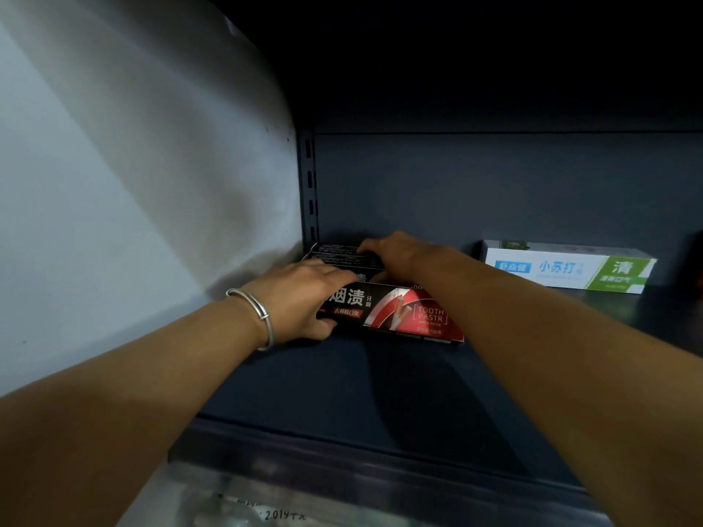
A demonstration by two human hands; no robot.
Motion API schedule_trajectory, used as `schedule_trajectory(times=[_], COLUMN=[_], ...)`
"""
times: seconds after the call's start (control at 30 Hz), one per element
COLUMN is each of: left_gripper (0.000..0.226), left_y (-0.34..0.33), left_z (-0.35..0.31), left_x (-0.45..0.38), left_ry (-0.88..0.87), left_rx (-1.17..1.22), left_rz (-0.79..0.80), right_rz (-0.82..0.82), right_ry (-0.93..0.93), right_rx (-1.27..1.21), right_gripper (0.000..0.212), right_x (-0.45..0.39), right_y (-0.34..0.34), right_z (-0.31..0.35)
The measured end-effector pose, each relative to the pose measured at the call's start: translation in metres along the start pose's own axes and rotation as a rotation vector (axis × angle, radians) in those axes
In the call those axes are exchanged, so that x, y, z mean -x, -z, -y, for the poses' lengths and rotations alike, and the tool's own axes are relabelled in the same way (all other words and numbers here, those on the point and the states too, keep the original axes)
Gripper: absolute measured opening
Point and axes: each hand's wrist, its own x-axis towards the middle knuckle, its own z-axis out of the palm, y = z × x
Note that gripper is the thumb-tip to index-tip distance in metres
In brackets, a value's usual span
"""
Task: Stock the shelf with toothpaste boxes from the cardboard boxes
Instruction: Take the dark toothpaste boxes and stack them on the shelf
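Black-and-red toothpaste box [399, 311], long cardboard carton w/ white Chinese print and "TOOTH PASTR" panel, lies flat on dark blue-grey metal shelf [342, 389], near back-left corner, long face toward camera. Just behind it, more black toothpaste boxes [338, 254] stacked vs. back panel; exact count can't tell, partly hidden by hands.

Left hand [304, 298]: lies over left end of front box, fingers across top, thumb curled under lower front edge – gripping it. Silver metal bangle [253, 313] on that wrist.

Right hand [392, 252]: reaches further back, fingers curled down over top edge of rear black boxes, holding them. Forearm crosses over right part of front box.

Right of this group, well apart: white-and-green toothpaste box [570, 268], blue Chinese lettering, lying flat near back panel.

Slotted dark upright [310, 188] in back-left corner. Pale grey wall [133, 184] on left side. Shelf front lip [342, 462] below; blurred paper w/ handwriting [266, 513] at bottom edge, unreadable beyond "2019".
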Motion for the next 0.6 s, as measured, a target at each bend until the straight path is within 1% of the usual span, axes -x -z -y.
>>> schedule_trajectory(times=[0.13, 0.17, 0.27, 0.3, 0.37, 0.43, 0.5, 0.57, 0.6], left_gripper=[0.062, 0.062, 0.063, 0.063, 0.061, 0.058, 0.057, 0.054, 0.05], left_y=[-0.001, -0.001, -0.002, -0.003, -0.005, -0.008, -0.012, -0.014, -0.015], left_z=[-0.001, -0.001, -0.001, -0.001, 0.0, 0.001, 0.002, 0.002, 0.001], left_x=[-0.001, -0.001, -0.004, -0.004, -0.005, -0.005, -0.005, -0.002, 0.0], left_ry=[0.016, 0.026, 0.053, 0.061, 0.066, 0.083, 0.112, 0.111, 0.08], left_rx=[0.006, -0.003, -0.03, -0.031, -0.02, -0.005, 0.028, 0.047, 0.023], left_rz=[0.001, 0.002, -0.005, -0.007, -0.022, -0.038, -0.051, -0.082, -0.14], right_rz=[0.008, -0.021, -0.134, -0.129, -0.051, 0.027, 0.046, 0.003, -0.037], right_ry=[0.024, 0.044, 0.119, 0.134, 0.128, 0.111, 0.135, 0.167, 0.179], right_rx=[0.003, -0.02, -0.113, -0.169, -0.264, -0.301, -0.298, -0.259, -0.237], right_gripper=[0.062, 0.058, 0.038, 0.033, 0.029, 0.029, 0.035, 0.041, 0.043], right_x=[0.005, 0.009, 0.025, 0.031, 0.044, 0.056, 0.064, 0.069, 0.069], right_y=[0.003, 0.007, 0.018, 0.021, 0.022, 0.018, 0.013, 0.008, 0.005], right_z=[0.002, 0.003, 0.009, 0.011, 0.015, 0.016, 0.014, 0.014, 0.015])
